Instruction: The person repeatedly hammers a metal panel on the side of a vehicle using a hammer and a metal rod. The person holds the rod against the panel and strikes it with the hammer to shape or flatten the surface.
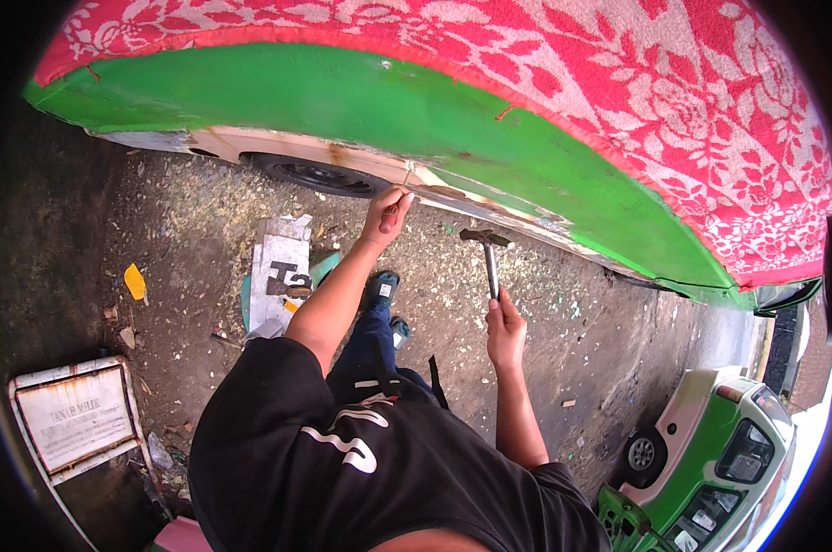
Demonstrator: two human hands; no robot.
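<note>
My left hand is closed around a red-handled tool beside the lower edge of a green vehicle. The tool's working end is hidden, so I cannot tell its exact kind. My right hand grips the handle of a hammer, whose head is up and apart from the bodywork. Along the vehicle's lower sill, the paint is worn, showing pale and rusty patches. A dark wheel sits left of my left hand.
A red and white floral cloth covers the vehicle's top. White sheet material lies on the debris-strewn ground left of my feet. A framed sign stands at lower left; a green and white van is at lower right.
</note>
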